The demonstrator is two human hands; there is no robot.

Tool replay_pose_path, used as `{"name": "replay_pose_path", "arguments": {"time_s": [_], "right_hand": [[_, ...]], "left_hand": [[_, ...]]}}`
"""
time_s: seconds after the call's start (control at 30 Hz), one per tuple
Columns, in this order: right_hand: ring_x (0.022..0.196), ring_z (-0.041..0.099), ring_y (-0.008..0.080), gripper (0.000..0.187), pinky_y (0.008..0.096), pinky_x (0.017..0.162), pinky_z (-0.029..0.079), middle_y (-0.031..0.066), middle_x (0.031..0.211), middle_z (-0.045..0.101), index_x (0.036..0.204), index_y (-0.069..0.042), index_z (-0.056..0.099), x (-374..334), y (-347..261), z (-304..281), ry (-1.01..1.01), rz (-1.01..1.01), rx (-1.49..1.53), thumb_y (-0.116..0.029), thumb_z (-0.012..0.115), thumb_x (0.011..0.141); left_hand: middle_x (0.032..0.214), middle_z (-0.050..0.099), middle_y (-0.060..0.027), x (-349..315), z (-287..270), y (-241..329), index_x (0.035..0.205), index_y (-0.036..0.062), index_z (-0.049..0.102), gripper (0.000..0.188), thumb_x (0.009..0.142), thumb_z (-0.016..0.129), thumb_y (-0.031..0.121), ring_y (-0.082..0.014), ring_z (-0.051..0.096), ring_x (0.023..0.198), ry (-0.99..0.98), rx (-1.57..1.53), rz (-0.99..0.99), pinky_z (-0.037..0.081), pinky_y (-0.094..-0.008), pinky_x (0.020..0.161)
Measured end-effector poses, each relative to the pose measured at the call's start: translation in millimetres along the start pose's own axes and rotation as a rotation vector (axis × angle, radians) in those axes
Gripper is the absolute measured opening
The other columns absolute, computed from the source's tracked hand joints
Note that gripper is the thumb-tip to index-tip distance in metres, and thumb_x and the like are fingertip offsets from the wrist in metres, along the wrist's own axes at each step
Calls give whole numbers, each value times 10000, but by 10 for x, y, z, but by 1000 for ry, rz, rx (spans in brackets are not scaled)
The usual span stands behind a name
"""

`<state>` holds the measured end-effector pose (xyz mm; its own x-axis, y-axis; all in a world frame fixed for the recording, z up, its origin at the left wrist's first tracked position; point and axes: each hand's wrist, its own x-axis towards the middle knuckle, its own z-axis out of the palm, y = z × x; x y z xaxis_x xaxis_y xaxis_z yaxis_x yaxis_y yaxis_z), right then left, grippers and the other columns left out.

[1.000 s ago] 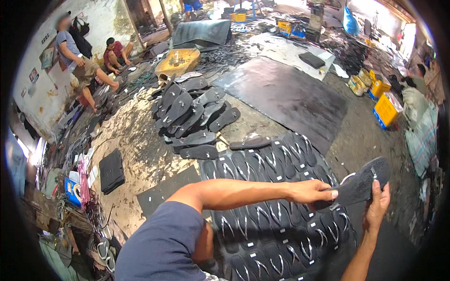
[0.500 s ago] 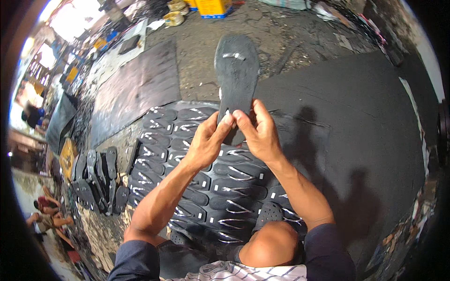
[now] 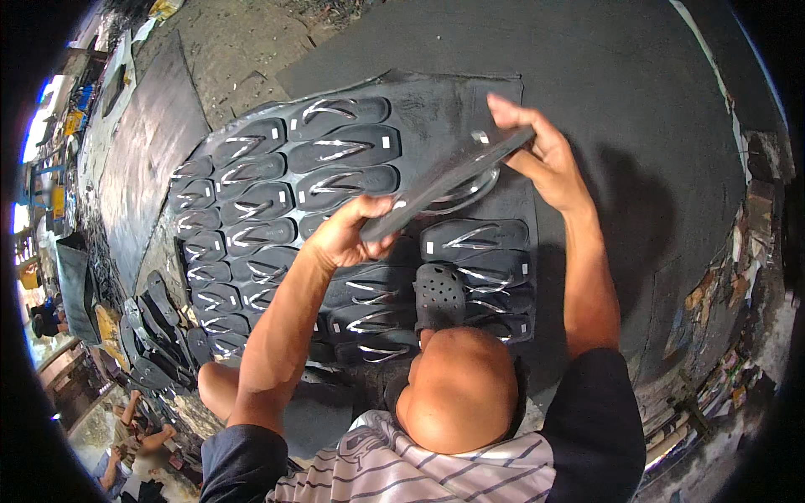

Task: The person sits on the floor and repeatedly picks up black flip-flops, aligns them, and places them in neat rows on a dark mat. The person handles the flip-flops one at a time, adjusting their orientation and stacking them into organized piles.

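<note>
A black flip-flop point(image 3: 449, 174) is held up at a slant between my two hands, its sole turned edge-on. Its strap hangs on the underside, and a small white piece shows on the upper face. My left hand point(image 3: 352, 230) is closed round the lower left end. At the upper right end, my right hand point(image 3: 549, 159) grips the sole between thumb and fingers, with some fingertips stretched past it. Below lie rows of black flip-flops point(image 3: 335, 183) with shiny straps and small white labels, several partly hidden by my arms and the held one.
A dark rubber sheet point(image 3: 625, 101) spreads right and beyond the rows. At the left, loose black soles point(image 3: 151, 335) are heaped near a flat grey sheet point(image 3: 151, 151). My clog point(image 3: 440, 293) stands among the flip-flops. Other people point(image 3: 134, 436) sit at the lower left.
The flip-flop, upright before with its sole facing me, is now lower, tilted and edge-on. My right hand has moved right to its far end. My view has shifted rightward and down.
</note>
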<state>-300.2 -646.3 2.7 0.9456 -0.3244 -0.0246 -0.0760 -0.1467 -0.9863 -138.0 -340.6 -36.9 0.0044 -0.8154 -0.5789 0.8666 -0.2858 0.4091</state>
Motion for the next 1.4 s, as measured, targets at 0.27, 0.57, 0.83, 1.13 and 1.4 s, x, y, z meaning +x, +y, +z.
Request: {"name": "replay_pose_path", "arguments": {"time_s": [0.27, 0.57, 0.83, 1.13, 1.4], "right_hand": [[1058, 628, 193, 531, 359, 873, 534, 132, 1163, 654, 1402, -86, 425, -903, 1179, 106, 222, 480, 113, -104, 698, 947], [1004, 624, 184, 475, 340, 770, 576, 161, 1275, 570, 1377, -106, 533, -1041, 1654, 119, 267, 545, 42, -75, 698, 933], [1027, 609, 254, 515, 370, 867, 538, 145, 1172, 552, 1372, -134, 555, -1028, 1591, 110, 209, 301, -582, -49, 725, 893], [1286, 503, 399, 495, 500, 1086, 399, 180, 1328, 602, 1267, -138, 658, -597, 1264, -133, -40, 189, -957, -332, 790, 832], [1350, 434, 404, 580, 495, 1142, 341, 242, 1445, 481, 1418, 18, 481, -1476, 1955, -95, 282, 324, -1018, -279, 671, 958]], "left_hand": [[1097, 654, -115, 747, -294, -831, 1230, -54, 639, 612, 942, 706, 482, -191, 629, 1028, 694, 386, 269, 568, -375, 882], [1020, 754, -136, 786, -300, -853, 1173, -18, 695, 445, 901, 758, 329, -192, 719, 917, 777, 1017, 239, 565, -316, 813], [940, 763, -154, 960, -310, -913, 1072, -16, 701, 380, 866, 766, 296, -257, 744, 863, 811, 1195, 203, 570, -364, 769], [1173, 679, -162, 986, -397, -747, 1171, 99, 696, 393, 858, 721, 336, -359, 644, 1137, 639, 1468, 239, 510, -465, 975], [1257, 648, -199, -1989, -2739, 769, 1297, 83, 627, 464, 909, 708, 324, -348, 610, 1200, 1469, 1189, 679, 489, -453, 996]]}}
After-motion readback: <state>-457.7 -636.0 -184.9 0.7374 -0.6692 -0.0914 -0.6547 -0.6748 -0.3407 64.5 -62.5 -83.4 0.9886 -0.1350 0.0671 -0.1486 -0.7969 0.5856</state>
